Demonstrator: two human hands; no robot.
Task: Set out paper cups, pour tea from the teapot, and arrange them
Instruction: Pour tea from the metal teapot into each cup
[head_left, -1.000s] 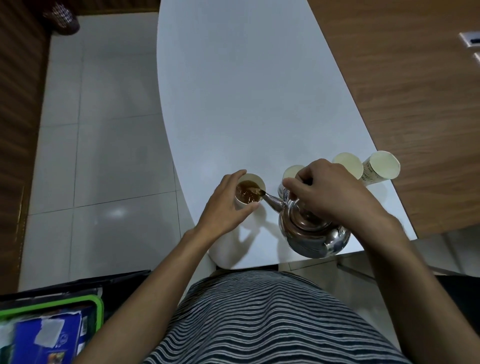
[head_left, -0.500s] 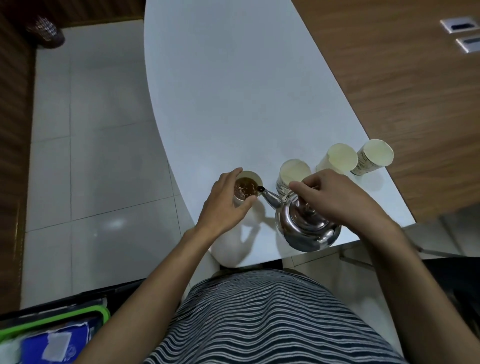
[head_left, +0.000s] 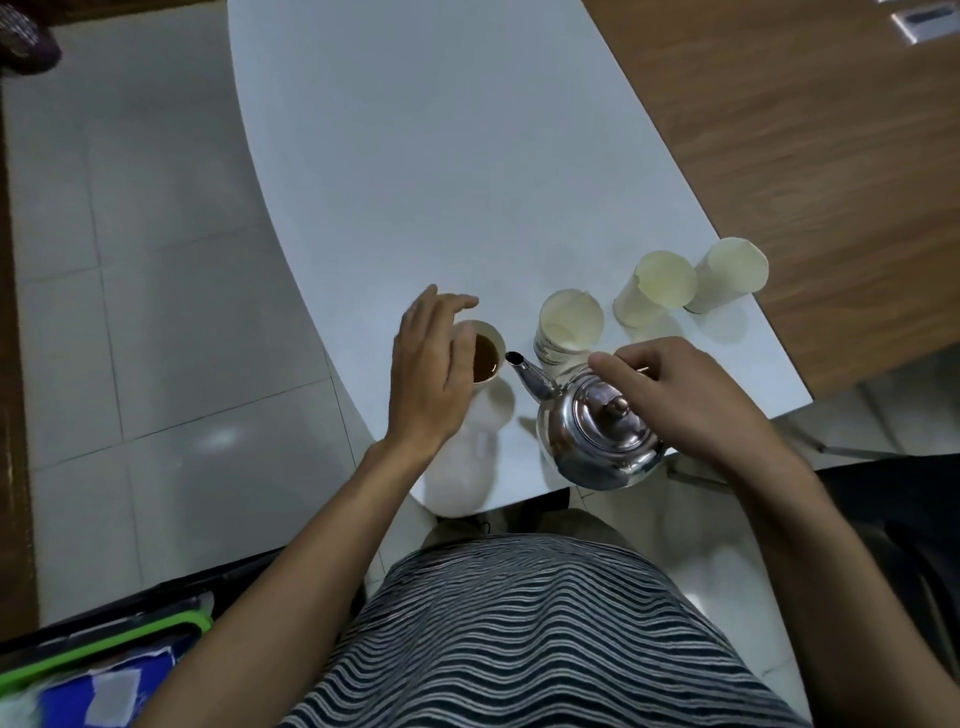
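- Right grip (head_left: 675, 395) closed on teapot (head_left: 597, 441) handle; left grip (head_left: 431, 369) open beside filled cup (head_left: 485, 358).
- Next empty cup (head_left: 571, 325) stands just above-right of spout, lower centre, nearer right hand.

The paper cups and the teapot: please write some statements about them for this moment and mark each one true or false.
1. Four paper cups stand on the white table. True.
2. All four cups hold tea. False: only the leftmost cup holds tea; the three others look empty.
3. The teapot is pouring into a cup. False: its spout ends beside the filled cup, and no stream shows.
4. The left hand is open beside the filled cup. True.
5. The teapot lid is off. False: the lid with its knob sits on the pot.
6. The right hand is at the teapot's handle. True.
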